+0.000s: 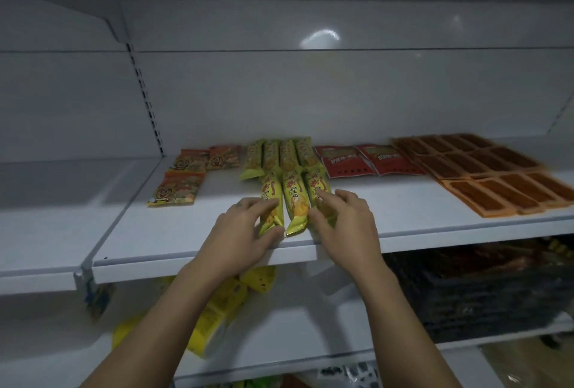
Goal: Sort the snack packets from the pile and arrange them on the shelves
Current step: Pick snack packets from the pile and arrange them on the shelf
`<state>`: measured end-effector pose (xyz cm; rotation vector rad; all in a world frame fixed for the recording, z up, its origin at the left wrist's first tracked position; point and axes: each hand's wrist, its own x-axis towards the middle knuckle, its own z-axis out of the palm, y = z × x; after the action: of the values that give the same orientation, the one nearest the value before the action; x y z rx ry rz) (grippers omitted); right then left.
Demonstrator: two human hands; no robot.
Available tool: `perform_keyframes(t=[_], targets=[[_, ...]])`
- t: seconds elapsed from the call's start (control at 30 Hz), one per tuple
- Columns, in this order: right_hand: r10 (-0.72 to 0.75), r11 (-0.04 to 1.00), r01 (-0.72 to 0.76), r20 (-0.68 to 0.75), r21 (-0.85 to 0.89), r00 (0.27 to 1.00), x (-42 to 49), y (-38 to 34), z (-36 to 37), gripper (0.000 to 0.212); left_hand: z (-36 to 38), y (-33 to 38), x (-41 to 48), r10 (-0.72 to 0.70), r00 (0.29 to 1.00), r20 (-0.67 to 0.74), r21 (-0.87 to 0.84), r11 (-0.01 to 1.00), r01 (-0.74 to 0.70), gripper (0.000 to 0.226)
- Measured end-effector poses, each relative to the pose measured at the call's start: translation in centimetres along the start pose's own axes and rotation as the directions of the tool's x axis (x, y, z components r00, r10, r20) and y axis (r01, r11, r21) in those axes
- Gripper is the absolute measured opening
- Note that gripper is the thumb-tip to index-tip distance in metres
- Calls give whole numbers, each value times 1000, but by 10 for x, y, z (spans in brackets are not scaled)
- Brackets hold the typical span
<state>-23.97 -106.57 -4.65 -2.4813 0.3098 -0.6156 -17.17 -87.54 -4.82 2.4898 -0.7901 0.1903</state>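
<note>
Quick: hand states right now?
Left hand: open, touching the front-left green packet.
Right hand: open, touching the front-right green packet.

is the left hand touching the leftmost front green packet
Touching. In the head view, fingers of the left hand lie across the lower half of the leftmost front-row green packet, with no gap.
</note>
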Motion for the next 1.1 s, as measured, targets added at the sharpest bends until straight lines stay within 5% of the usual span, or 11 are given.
perform_keyframes(t=[0.27, 0.5, 0.77, 1.1], targets=[[26, 995, -24, 13, -101, 1000, -2, -17, -6, 47, -4, 4, 2, 51, 999, 14, 29, 998, -51, 62], [-118, 990, 116, -17, -84, 993, 3, -79, 10, 53, -53, -29, -19, 18, 1000, -21, 146, 989, -14, 61], [-369, 928, 371, 156, 12, 916, 1, -205, 83, 63, -144, -123, -85, -168, 969, -184, 261, 942, 212, 58], [-600, 796, 586, 324, 152, 731, -47, -368, 190, 65, -243, -247, -225, -448, 817, -363, 261, 793, 551, 62]])
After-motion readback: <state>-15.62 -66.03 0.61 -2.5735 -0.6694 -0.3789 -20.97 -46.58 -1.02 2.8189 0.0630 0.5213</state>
